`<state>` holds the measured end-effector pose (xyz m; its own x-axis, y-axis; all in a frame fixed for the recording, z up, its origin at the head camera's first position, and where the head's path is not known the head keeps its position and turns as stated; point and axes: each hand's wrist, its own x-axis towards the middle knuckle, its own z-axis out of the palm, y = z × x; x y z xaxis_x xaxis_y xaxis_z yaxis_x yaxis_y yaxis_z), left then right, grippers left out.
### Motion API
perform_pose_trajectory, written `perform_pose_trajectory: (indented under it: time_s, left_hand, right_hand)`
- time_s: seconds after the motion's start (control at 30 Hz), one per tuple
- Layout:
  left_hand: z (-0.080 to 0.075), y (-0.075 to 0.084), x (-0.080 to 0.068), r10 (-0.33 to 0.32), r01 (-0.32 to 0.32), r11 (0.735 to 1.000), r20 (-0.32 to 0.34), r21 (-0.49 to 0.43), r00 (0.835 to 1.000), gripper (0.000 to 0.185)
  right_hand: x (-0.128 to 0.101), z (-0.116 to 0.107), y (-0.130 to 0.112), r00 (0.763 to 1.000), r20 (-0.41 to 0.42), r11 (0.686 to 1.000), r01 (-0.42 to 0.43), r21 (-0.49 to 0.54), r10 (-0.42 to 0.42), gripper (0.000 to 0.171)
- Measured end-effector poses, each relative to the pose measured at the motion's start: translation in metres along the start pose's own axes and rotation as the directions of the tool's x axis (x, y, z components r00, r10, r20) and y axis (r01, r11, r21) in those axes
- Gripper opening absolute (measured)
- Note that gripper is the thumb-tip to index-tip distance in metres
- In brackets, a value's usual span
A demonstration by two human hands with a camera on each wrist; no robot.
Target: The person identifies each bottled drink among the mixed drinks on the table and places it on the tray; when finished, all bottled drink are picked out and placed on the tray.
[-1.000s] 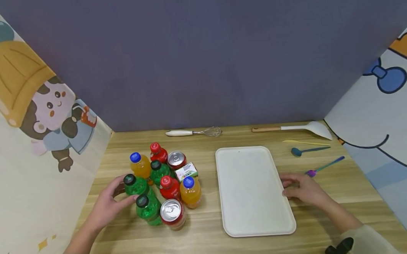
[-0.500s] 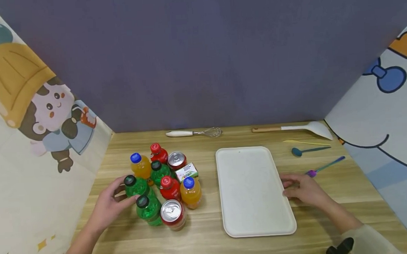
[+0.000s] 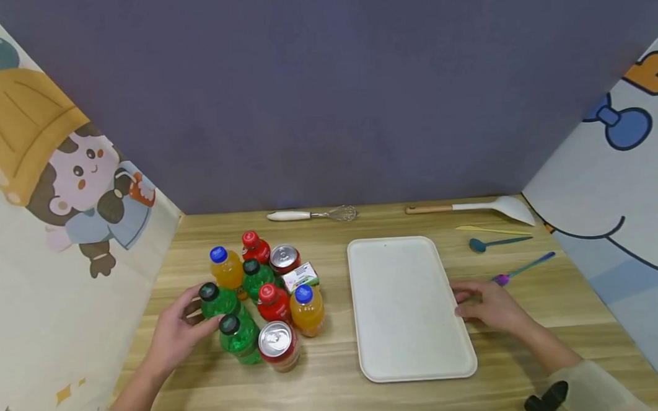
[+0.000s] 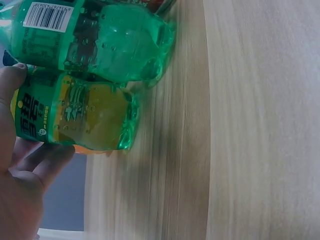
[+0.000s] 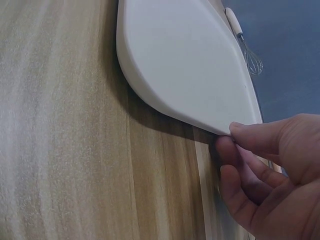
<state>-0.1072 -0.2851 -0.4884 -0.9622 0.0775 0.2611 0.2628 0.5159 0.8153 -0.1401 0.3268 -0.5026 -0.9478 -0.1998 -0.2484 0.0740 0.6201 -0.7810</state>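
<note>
A: Look at your left hand (image 3: 171,335)! Thumb and fingers curve around either side of a green bottle (image 3: 220,303), out on the left of the drinks.

B: And that bottle stands upright on the wooden table (image 3: 317,398), black cap up, long axis vertical. A second green bottle (image 3: 240,342) stands just beside it on the near right, with a silver-topped can (image 3: 278,346) close to its right.

A: Across to your right hand (image 3: 489,306): it pinches the white tray (image 3: 410,313) by its right rim, thumb above, a finger below, barely open!

B: That tray lies right of the drinks, well apart from your left hand. Long axis near to far, short ends toward you and away, face up.

A: Beyond it, at the far edge, the whisk (image 3: 313,214) lies crosswise, handle left, wires right.

B: By your right hand, the purple-and-blue fork (image 3: 522,268) slants, purple head toward you, handle far right!
</note>
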Motion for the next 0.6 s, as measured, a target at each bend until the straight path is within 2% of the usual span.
perform_pose_trajectory:
  time_s: [0.27, 0.47, 0.6]
  left_hand:
    - [-0.008, 0.009, 0.002, 0.009, -0.005, 0.999, -0.085, 0.045, 0.996, 0.061]
    - [-0.028, 0.022, 0.009, 0.079, -0.065, 0.992, -0.136, 0.106, 0.988, 0.060]
    - [-0.045, 0.035, 0.014, 0.098, -0.077, 0.987, -0.156, 0.139, 0.983, 0.060]
  right_hand:
    - [-0.002, 0.001, 0.000, 0.999, -0.027, 0.998, 0.035, -0.047, -0.037, 0.059]
    - [-0.003, 0.000, 0.002, 0.999, -0.031, 0.999, 0.019, -0.025, -0.020, 0.059]
    - [-0.003, -0.001, 0.001, 1.000, -0.020, 1.000, 0.018, 0.002, -0.018, 0.060]
